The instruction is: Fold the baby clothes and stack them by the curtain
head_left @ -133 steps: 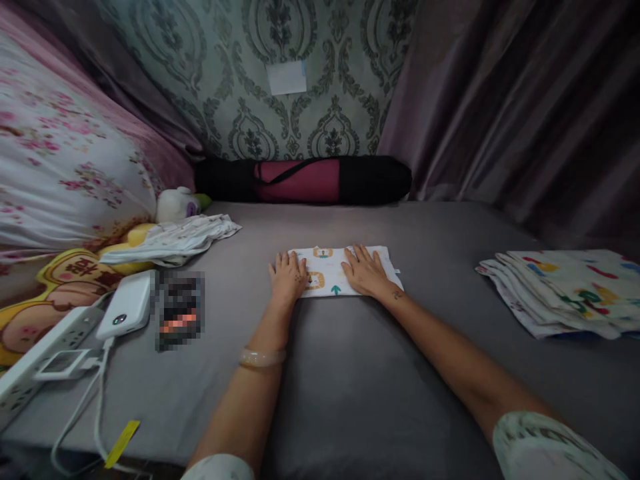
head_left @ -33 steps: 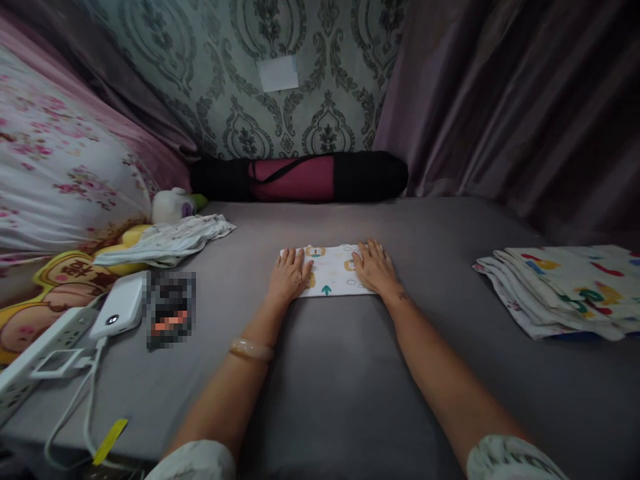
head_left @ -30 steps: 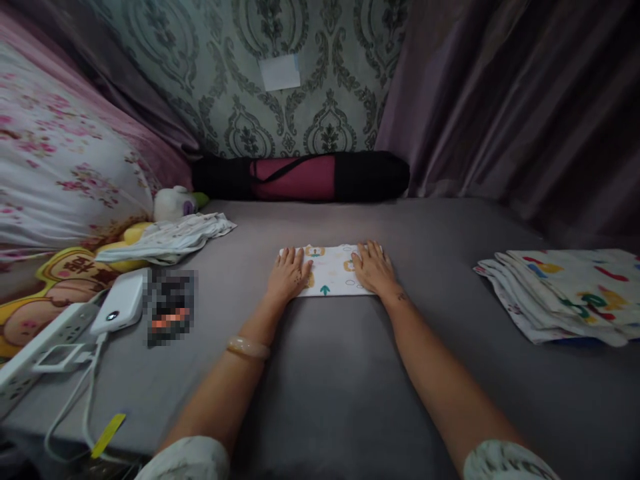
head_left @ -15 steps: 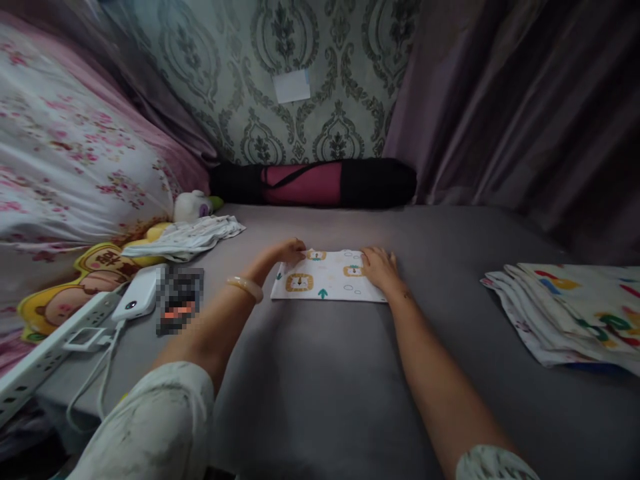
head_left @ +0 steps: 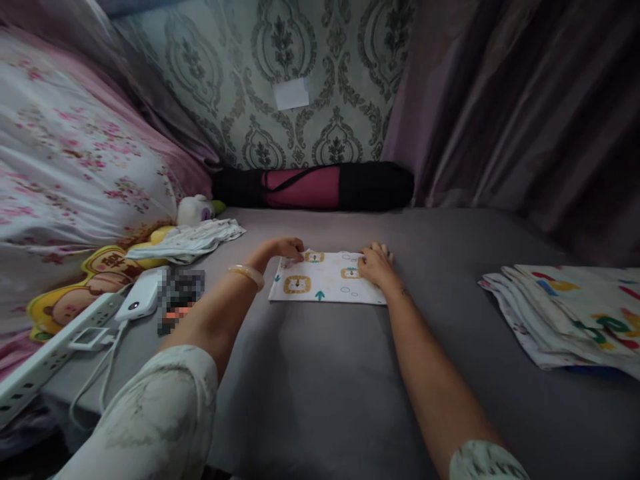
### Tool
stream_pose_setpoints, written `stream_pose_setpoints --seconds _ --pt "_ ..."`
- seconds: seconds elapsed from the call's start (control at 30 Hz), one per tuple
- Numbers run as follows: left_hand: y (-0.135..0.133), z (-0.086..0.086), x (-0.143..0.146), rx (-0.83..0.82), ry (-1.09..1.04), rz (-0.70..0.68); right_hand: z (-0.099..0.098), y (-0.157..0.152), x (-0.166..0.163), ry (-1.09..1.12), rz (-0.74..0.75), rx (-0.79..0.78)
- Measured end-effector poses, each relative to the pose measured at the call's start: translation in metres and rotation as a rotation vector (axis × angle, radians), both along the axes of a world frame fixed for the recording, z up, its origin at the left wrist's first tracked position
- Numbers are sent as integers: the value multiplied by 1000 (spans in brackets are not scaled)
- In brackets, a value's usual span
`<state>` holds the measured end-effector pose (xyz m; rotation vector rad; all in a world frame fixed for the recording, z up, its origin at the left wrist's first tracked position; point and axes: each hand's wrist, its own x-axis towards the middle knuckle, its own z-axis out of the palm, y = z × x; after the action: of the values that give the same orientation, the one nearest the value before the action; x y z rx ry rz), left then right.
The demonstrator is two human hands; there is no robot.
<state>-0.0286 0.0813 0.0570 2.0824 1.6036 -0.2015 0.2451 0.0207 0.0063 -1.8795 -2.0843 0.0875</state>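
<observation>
A white cloth (head_left: 327,283) printed with orange lion faces and green leaves lies folded into a flat rectangle on the grey sheet. At its far left corner, my left hand (head_left: 288,248), with a pale bangle on the wrist, has its fingers curled and closed on the edge. My right hand (head_left: 376,264) grips the far right part, thumb over the print and bent fingers reaching past the far edge. The fingertips of both hands are partly hidden.
A pile of folded cloths (head_left: 565,320) lies to the right. At left are a crumpled cloth (head_left: 193,240), a white power bank (head_left: 143,293), a power strip (head_left: 63,347) with cables, and plush toys (head_left: 75,300). A black-and-pink long bag (head_left: 310,187) rests against the wall.
My right hand has slid slightly left along the cloth's far edge, its fingers more bent. The left hand keeps its corner. The view has shifted a little.
</observation>
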Motion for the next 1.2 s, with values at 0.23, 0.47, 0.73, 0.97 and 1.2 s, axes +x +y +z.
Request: stream_pose_setpoints --seconds 0.23,0.47,0.73,0.97,1.2 --pt "-13 35 -14 49 -216 -80 25 2 17 108 116 -67" --pt "-24 92 -17 140 -451 -254 64 -4 44 389 191 186" --pt "-44 86 -11 707 -469 -235 85 -13 43 291 177 417" --pt "-81 23 -14 494 -86 -444 78 -21 43 154 350 -513" --pt "-103 10 -16 248 -94 -404 62 -26 41 127 320 -566"
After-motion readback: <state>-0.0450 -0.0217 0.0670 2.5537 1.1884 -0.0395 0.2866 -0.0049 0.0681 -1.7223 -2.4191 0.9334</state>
